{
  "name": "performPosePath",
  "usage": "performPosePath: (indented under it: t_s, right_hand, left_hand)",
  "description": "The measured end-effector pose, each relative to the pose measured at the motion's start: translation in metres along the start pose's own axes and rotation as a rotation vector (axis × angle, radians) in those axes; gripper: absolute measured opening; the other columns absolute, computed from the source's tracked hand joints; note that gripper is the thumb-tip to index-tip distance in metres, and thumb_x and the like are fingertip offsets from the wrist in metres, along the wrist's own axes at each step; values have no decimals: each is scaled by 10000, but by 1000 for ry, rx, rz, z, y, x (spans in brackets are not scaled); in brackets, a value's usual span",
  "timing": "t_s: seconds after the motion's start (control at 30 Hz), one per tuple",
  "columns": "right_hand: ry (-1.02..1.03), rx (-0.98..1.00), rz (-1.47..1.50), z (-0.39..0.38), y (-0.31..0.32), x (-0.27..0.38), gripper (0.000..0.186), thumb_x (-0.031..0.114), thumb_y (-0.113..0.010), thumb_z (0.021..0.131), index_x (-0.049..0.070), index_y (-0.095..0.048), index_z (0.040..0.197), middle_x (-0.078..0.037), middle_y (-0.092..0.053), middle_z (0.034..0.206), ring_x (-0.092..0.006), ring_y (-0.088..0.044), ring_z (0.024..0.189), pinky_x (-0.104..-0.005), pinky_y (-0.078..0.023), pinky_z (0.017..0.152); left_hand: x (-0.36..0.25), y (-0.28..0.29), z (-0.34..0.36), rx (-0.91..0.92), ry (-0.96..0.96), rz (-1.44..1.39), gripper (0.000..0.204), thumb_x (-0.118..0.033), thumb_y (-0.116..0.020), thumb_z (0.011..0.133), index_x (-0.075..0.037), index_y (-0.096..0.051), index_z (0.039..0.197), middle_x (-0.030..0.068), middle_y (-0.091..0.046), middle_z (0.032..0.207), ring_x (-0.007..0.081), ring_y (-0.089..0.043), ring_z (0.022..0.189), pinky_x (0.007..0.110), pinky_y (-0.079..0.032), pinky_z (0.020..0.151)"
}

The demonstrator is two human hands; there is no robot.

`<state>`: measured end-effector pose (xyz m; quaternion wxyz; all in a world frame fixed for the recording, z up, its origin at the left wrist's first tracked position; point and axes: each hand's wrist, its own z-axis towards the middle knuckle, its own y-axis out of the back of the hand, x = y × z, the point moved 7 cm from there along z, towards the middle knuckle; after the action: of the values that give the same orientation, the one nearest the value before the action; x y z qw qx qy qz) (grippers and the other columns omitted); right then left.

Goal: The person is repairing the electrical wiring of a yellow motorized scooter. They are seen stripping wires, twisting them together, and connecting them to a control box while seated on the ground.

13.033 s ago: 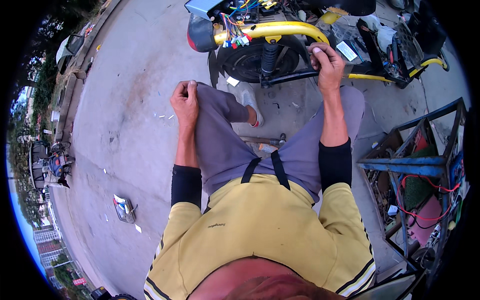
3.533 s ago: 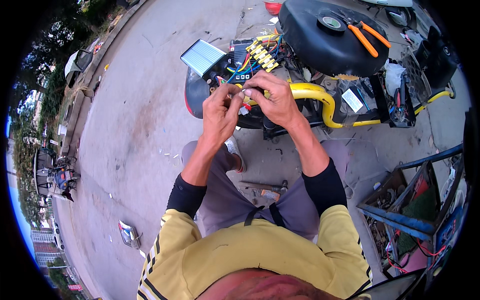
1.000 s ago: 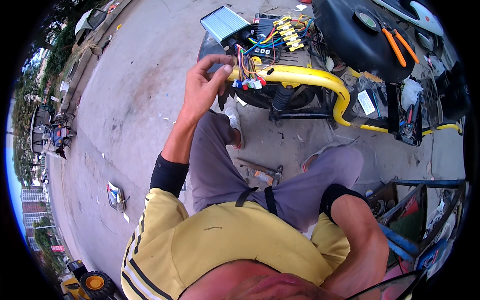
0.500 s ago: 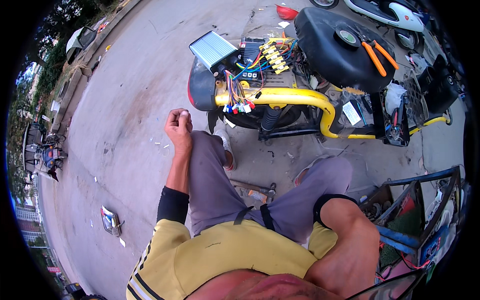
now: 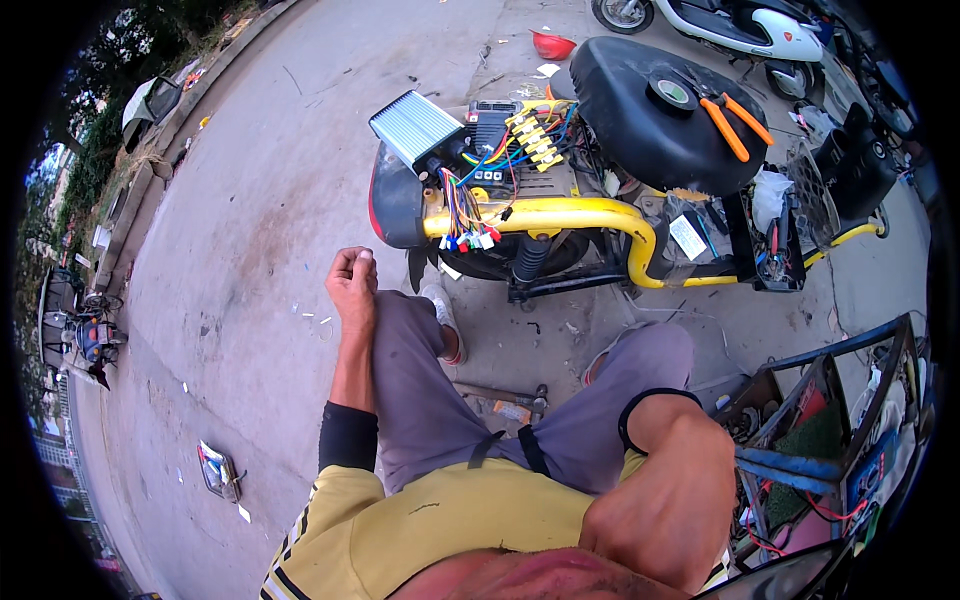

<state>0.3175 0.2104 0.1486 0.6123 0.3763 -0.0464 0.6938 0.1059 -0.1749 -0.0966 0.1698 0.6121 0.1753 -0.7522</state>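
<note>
My left hand (image 5: 352, 283) rests at my left knee, fingers curled in and thumb pressed against them. Whether anything small is inside cannot be made out. My right arm is bent up close in front of me, and my right hand (image 5: 640, 530) is at the lower edge with its fingers hidden. Ahead stands a yellow-framed scooter (image 5: 560, 214) with its covers off. On its rear lies a silver finned controller box (image 5: 417, 130), with a bundle of coloured wires and connectors (image 5: 465, 215) hanging from it. Yellow terminal blocks (image 5: 535, 140) sit beside it.
A black seat (image 5: 640, 130) carries a tape roll (image 5: 672, 95) and orange-handled pliers (image 5: 730, 125). A hammer (image 5: 510, 397) lies between my feet. At right stands a blue metal rack (image 5: 800, 468); at left, a small clear container (image 5: 218, 470). A white scooter (image 5: 740, 30) is parked beyond.
The view has shifted slightly, so the scooter sits a little farther left. My right forearm has moved a little lower and left in the picture; my left hand stays curled at the knee.
</note>
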Motion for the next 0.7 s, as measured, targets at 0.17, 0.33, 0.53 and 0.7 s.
performPosePath:
  t_s: [0.17,0.33,0.53,0.7]
  right_hand:
    - [-57,-149,46,0,3,-4,304,144,-651,885,16,-484,665,-151,-498,635,-377,-558,640,-479,-452,617]
    - [-79,-121,34,1,2,-5,311,162,-660,886,23,-484,670,-143,-499,643,-366,-561,643,-465,-445,603]
    - [-66,-78,6,-1,3,-4,321,163,-657,883,36,-464,661,-126,-475,627,-345,-542,621,-443,-405,566]
    - [57,-62,-170,0,-3,-2,307,223,-689,855,85,-517,641,-81,-494,604,-288,-554,571,-415,-406,499]
  left_hand:
    - [6,9,4,-1,9,-40,102,-127,-667,995,-31,-666,963,-10,-564,689,35,-405,497,216,-282,451]
    - [8,13,7,0,21,-76,107,-129,-663,995,-24,-666,975,-1,-572,702,44,-414,503,217,-283,453]
    - [8,15,9,0,31,-62,103,-126,-664,987,-23,-667,981,1,-577,706,49,-424,511,217,-289,465]
    - [6,10,6,4,53,-45,107,-129,-660,987,-24,-672,981,6,-588,716,51,-437,519,219,-297,475]
